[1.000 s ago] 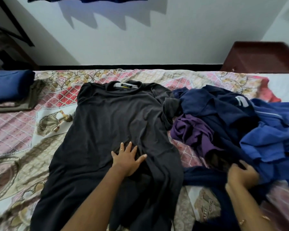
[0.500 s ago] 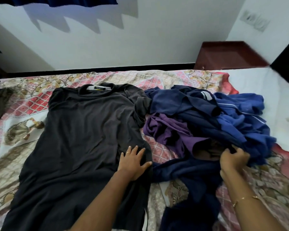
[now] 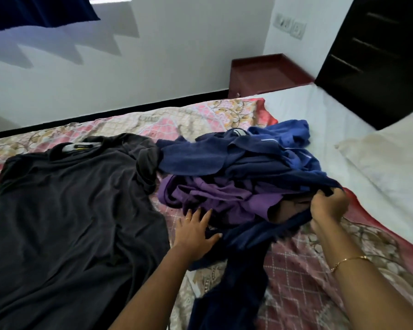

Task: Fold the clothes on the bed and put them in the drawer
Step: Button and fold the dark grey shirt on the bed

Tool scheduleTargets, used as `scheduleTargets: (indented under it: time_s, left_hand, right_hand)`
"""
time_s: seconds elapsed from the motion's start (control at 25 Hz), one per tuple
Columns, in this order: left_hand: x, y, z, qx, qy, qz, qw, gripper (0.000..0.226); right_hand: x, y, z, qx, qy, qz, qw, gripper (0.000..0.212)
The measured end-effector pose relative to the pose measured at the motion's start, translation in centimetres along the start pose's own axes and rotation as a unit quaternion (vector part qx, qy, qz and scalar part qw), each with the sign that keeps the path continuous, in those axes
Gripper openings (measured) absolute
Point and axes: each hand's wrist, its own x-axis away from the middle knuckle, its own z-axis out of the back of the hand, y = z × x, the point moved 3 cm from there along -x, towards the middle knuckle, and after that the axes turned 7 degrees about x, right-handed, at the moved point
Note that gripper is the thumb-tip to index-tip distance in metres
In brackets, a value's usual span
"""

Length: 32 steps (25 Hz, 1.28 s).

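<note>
A dark grey T-shirt [image 3: 76, 210] lies spread flat on the patterned bedspread [image 3: 296, 277], collar toward the wall. To its right is a heap of clothes: blue garments [image 3: 260, 153], a purple garment [image 3: 212, 198] and a navy garment [image 3: 243, 270] trailing toward me. My left hand [image 3: 196, 234] rests with spread fingers on the navy cloth at the heap's near edge, just right of the T-shirt. My right hand [image 3: 327, 208] grips a bunched fold of the navy garment at the heap's right side.
A white sheet [image 3: 320, 120] and a white pillow [image 3: 391, 167] lie at the right. A dark headboard [image 3: 379, 67] stands behind them. A reddish-brown bedside cabinet [image 3: 265, 75] sits against the wall. A blue curtain [image 3: 38, 10] hangs top left.
My left hand slid right, off the grey T-shirt, onto the navy cloth by the heap. My right hand kept its grip on the heap. The view swung right, showing the pillow and headboard.
</note>
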Motion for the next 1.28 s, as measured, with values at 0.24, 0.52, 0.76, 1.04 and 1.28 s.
scheduleTargets:
  time_s: [0.24,0.52,0.76,1.04,1.28]
  left_hand:
    - [-1.5,6.9,-2.1,0.055,-0.012,-0.104,0.993,0.074]
    - [0.2,8.3,-0.9,0.128,0.171,-0.165,0.963,0.046]
    - [2.1,0.1,2.2,0.176,0.289,-0.029,0.940,0.024]
    - [9.5,-14.3,3.7,0.155,0.341,0.085,0.923,0.007]
    - [18.8,-27.1,2.7,0.055,0.440,0.219,0.869,0.027]
  right_hand:
    - [-3.5,1.8,7.4,0.011,0.069,-0.050,0.996,0.028]
    - [0.4,4.0,7.4,0.080,0.022,0.030,0.996,0.016]
    - [11.4,-1.3,0.4,0.007,-0.149,0.286,0.947,0.019]
    - [27.6,-1.9,-9.6,0.028,-0.394,0.308,0.866,0.020]
    - [35.7,0.7,-12.8,0.265,-0.326,0.239,0.875,0.063]
